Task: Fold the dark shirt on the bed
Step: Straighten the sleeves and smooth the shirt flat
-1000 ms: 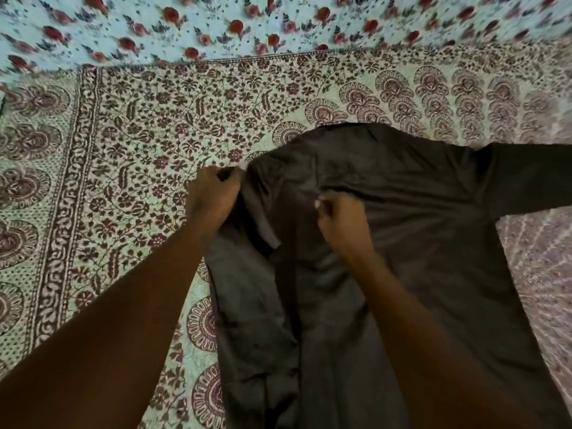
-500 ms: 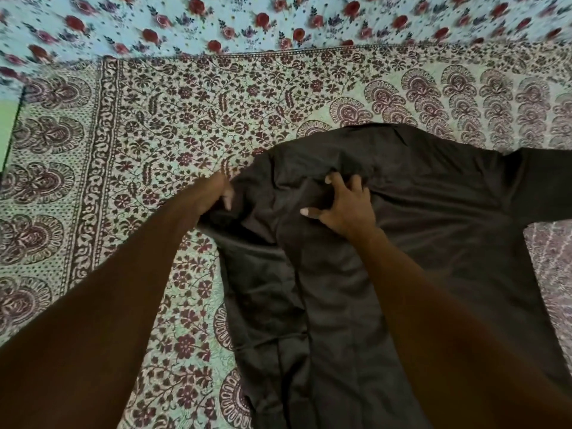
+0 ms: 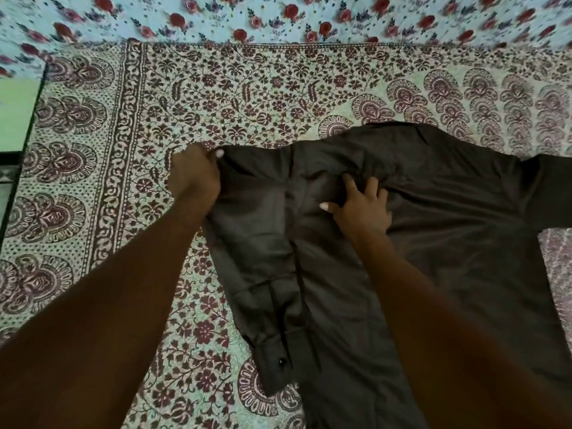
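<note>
Dark shirt (image 3: 433, 258): one, smooth, slightly shiny, flat on bed (image 3: 247, 97). Cuff (image 3: 275, 363) nearest, one button visible. Two hands: right hand (image 3: 362, 209) splayed flat on chest; left hand (image 3: 195, 174) closed, apparently pinching shoulder edge. Block-print bedsheet; floral cloth (image 3: 278, 17) beyond.

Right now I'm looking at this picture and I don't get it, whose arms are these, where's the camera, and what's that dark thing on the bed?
There is no machine here. A person wears a camera on the head, looking down, so the two arms are their own. The dark shirt lies on a patterned bedspread. The left hand pinches the shirt's left shoulder edge. The right hand presses flat, fingers spread, near the collar. One sleeve is already folded in, its buttoned cuff nearest the camera.
</note>
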